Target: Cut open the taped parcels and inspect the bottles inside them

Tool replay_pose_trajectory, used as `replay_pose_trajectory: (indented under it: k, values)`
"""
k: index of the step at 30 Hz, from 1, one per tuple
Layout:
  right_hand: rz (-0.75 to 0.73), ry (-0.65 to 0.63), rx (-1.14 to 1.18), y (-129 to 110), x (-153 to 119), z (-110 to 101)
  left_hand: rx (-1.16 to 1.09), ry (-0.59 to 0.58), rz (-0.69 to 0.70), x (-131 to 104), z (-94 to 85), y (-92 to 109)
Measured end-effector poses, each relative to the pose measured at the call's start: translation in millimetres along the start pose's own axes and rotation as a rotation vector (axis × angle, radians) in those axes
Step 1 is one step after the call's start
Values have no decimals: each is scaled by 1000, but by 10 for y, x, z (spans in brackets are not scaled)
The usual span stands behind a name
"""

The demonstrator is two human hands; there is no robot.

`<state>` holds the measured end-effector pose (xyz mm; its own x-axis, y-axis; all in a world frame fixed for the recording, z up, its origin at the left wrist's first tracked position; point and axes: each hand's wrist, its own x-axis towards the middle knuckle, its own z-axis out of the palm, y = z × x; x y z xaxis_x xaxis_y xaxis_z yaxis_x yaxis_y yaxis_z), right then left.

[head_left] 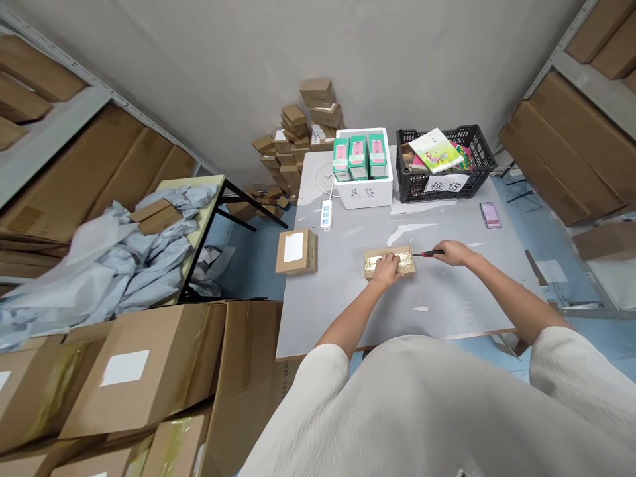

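Observation:
A small cardboard box wrapped in shiny clear tape lies on the grey table. My left hand rests on top of the box, its fingers laid out over the tape and pressing it down. To the right of the box, my right hand is closed around the handle of what looks like a screwdriver, red and black with a thin shaft. The shaft points left, and its tip meets the right end of the box; whether it has gone in, I cannot tell.
Another carton with a white label stands left, near a power strip. Behind are a white foam box with green-and-pink packages and a black crate holding books. A phone lies right. Large cartons crowd the left.

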<state>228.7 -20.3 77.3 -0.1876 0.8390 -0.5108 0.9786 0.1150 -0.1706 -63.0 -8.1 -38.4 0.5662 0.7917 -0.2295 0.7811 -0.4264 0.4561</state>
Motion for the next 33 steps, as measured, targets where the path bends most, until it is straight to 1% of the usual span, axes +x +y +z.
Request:
replay_pose_trajectory:
  k: [6,10,13,17,21,25,29,33]
  values:
    - [-29,24,76,56,49,154,27,-27,-11,21,74,25]
    - [-53,13,62,35,141,197,30,-24,-25,42,112,36]
    - [-76,4,14,-11,223,177,18,7,-23,44,131,20]
    - [-102,-40,-65,-106,321,112,17,32,-1,3,133,-25]
    - [-132,-57,-158,-287,405,47,53,33,20,-56,118,-68]
    - [-140,-73,-225,-450,476,27,79,32,26,-81,113,-77]
    - [-123,-83,-237,-490,504,38,58,31,30,-78,110,-70]
    - [-120,-57,-260,-513,509,56,66,37,33,-91,103,-57]
